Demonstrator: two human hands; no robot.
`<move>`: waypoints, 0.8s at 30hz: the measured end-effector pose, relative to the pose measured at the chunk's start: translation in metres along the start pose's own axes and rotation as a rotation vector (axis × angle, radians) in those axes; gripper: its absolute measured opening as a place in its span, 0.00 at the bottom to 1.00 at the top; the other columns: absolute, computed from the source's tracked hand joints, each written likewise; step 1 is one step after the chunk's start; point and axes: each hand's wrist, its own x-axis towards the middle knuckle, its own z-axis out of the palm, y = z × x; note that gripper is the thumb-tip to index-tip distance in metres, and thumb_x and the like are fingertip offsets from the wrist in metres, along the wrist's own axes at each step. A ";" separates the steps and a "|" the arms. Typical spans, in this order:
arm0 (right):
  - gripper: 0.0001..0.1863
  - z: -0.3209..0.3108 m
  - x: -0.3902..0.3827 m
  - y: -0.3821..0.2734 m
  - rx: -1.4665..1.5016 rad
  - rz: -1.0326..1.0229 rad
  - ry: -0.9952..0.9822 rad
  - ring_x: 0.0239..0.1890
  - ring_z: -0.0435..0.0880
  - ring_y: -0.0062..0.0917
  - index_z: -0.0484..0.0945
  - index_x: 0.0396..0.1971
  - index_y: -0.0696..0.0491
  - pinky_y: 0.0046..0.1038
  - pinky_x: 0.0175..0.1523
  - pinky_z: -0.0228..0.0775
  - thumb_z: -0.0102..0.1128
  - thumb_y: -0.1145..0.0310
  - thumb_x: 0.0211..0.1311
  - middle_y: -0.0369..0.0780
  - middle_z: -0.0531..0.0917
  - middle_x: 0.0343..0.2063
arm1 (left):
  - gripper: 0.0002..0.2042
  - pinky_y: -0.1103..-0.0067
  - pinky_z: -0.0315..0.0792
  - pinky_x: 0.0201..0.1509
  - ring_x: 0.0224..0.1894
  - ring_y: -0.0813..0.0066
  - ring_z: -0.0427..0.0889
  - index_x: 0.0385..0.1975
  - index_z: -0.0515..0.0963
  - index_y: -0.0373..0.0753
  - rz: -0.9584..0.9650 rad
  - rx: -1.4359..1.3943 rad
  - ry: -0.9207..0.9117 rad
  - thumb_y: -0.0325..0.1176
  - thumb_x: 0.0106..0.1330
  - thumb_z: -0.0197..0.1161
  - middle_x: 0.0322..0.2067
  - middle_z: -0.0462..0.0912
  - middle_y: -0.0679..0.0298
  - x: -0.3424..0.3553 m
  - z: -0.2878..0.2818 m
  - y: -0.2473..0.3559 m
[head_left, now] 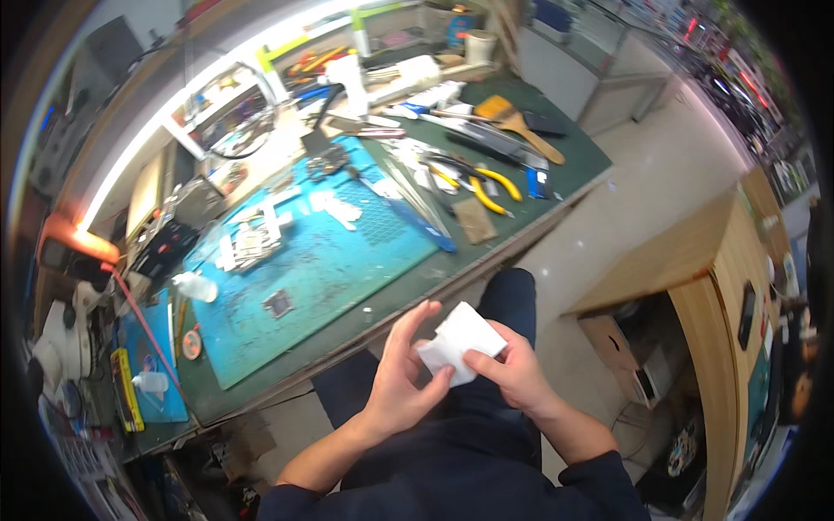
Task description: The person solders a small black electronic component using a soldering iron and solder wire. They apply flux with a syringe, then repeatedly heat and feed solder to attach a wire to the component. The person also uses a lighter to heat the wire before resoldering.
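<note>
Worktop [580,154] is the big item: dark green, spans upper left to mid right, crowded with tools along the far side. Wooden cabinet [660,260] stands off to the right, open underneath.

Blue mat [373,278] lies on the worktop; pale flat pieces sit in a cluster on its upper half.

Left hand [404,378]: half open, index raised apart from the work, thumb at the lower left edge of the white folded piece [465,334]. Can't tell if its other fingers close on it from behind. Right hand [519,372]: gripping the piece at its lower right, thumb on top, fingers underneath.

White folded piece is up off the worktop, between both hands above the person's lap, tilted. Paper or thin cloth, can't tell which. Layers show at the upper left edge. My read: very light, soft, limp across the layers, stiffer along a fold. Not much slip risk, but likely creases or tears if pulled. Best hold: flat thumb-and-finger pinch on a corner with all layers caught, second hand light on the opposite edge.

Smaller: white bottle [195,286] at the mat's left edge. Smallest: dark square part [278,303], flat on the mat, well apart from both hands.
</note>
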 end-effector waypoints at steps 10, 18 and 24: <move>0.19 0.096 0.040 -0.022 -0.402 -0.039 -0.431 0.44 0.85 0.16 0.80 0.55 0.59 0.23 0.48 0.79 0.70 0.71 0.66 0.39 0.88 0.42 | 0.22 0.79 0.76 0.54 0.49 0.80 0.82 0.61 0.75 0.33 -0.285 -0.217 0.311 0.25 0.68 0.70 0.46 0.85 0.64 -0.067 -0.082 0.056; 0.30 0.170 0.167 -0.052 -1.169 -1.067 -0.562 0.51 0.82 0.34 0.77 0.58 0.56 0.34 0.57 0.75 0.74 0.67 0.55 0.41 0.85 0.46 | 0.20 0.82 0.77 0.48 0.44 0.81 0.84 0.58 0.73 0.34 -0.226 0.194 0.585 0.27 0.68 0.70 0.42 0.86 0.62 -0.086 -0.162 0.117; 0.28 0.167 0.187 -0.054 -1.276 -1.007 -0.611 0.47 0.82 0.34 0.78 0.57 0.57 0.33 0.54 0.76 0.73 0.67 0.56 0.41 0.85 0.41 | 0.20 0.81 0.77 0.48 0.44 0.79 0.84 0.56 0.74 0.33 -0.294 0.350 0.473 0.29 0.67 0.71 0.40 0.85 0.61 -0.050 -0.200 0.120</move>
